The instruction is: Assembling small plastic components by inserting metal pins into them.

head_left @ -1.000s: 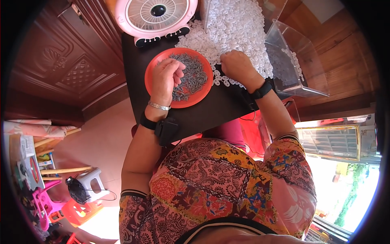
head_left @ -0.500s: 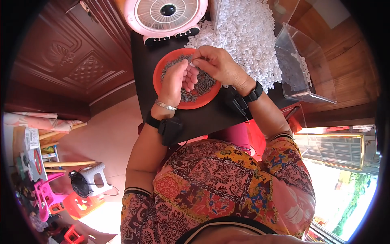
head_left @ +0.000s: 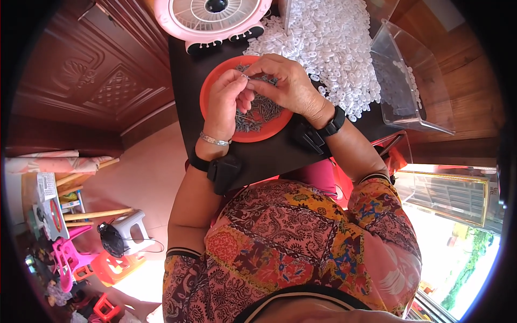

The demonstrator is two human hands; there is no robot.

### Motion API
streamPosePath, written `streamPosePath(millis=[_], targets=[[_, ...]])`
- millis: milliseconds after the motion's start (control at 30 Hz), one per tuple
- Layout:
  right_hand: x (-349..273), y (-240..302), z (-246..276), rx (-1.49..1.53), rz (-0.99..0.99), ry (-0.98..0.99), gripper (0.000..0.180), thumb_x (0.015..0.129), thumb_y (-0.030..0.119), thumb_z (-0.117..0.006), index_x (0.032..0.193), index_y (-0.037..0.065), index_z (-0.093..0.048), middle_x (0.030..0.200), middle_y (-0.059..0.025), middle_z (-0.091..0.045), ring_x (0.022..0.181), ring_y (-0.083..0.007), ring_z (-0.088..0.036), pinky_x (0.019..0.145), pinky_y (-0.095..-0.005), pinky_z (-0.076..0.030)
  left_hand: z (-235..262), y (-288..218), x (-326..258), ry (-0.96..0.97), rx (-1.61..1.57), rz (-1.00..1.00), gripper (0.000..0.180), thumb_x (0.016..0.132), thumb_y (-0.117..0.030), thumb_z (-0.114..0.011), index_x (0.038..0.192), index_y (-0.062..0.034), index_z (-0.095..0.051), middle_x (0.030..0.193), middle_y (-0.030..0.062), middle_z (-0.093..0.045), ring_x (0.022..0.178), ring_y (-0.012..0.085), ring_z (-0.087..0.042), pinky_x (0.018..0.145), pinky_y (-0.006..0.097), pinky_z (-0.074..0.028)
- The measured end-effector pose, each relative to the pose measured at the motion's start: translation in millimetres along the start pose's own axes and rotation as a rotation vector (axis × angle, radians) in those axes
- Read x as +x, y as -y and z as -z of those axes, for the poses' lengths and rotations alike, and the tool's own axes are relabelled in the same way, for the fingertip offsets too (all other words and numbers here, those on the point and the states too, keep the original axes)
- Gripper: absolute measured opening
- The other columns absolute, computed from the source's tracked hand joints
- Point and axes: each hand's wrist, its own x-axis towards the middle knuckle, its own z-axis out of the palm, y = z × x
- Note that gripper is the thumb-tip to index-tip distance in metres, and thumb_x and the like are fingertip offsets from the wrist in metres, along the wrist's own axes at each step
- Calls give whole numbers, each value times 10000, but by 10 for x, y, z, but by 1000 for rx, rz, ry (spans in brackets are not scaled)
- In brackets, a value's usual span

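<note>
1. While the left hand (head_left: 223, 105) is hovering over the left part of a round orange-red plate (head_left: 264, 135), its grip is narrowing to a pinch of thumb and forefinger, the remaining fingers curling loosely toward the palm.

2. Right hand (head_left: 291, 89): this is reaching across the plate's upper right part, its thumb and forefinger pointing left and meeting the left fingertips.

3. Small pale piece (head_left: 245, 77): both grips are holding it at their touching fingertips, above the plate; its exact form is too small to tell.

4. Slender grey screw-like pieces (head_left: 261, 113): these are lying loose in the plate, partly hidden by the hands.

5. White oval two-holed discs (head_left: 342, 46): these are forming a broad heap beyond and to the right of the plate, a few lying singly along its near edge.

6. Clear plastic bin (head_left: 414, 117): this is standing right of the heap, with some white pieces resting inside.

7. Pink fan (head_left: 214, 21): this is standing on black feet at the far left of the dark desk (head_left: 264, 161), which is also supporting the plate and heap.

8. Wrists: a silver bracelet (head_left: 215, 141) is encircling the left; a black wristband (head_left: 335, 123) is encircling the right.
</note>
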Motion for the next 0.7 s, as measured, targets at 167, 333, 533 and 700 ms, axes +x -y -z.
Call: streamPosePath(millis=[167, 333, 533, 700], targets=[[-10, -2, -18, -57, -24, -11, 164, 758, 98, -708, 898, 54, -634, 838, -89, -622, 760, -252, -620, 671, -317, -497, 7, -2, 16, -20, 34, -20, 181, 901, -203, -505, 794, -62, -546, 656, 14, -560, 535, 68, -497, 485, 192, -380], [-47, 4, -4, -123, -5, 26, 158, 749, 117, -696, 881, 58, -633, 835, -86, -625, 794, -277, -616, 681, -335, -499, 10, -23, 4, -75, -48, -66, 149, 883, -179, -496, 793, -67, -536, 662, 25, -565, 536, 79, -499, 493, 201, -382], [-195, -106, -108, -422, 97, 328, 140, 716, 157, -656, 838, 89, -648, 773, -59, -571, 867, -265, -568, 736, -375, -482, 58, -33, 3, -110, -38, -72, 128, 871, -186, -475, 828, -72, -515, 667, 33, -571, 536, 97, -501, 495, 212, -376], [-156, -96, -106, -330, -3, 308, 116, 761, 164, -639, 824, 66, -642, 781, -78, -598, 793, -282, -596, 686, -377, -490, 62, -32, -20, -132, -23, -63, 117, 868, -175, -463, 830, -73, -508, 664, 33, -568, 541, 98, -502, 500, 214, -378]])
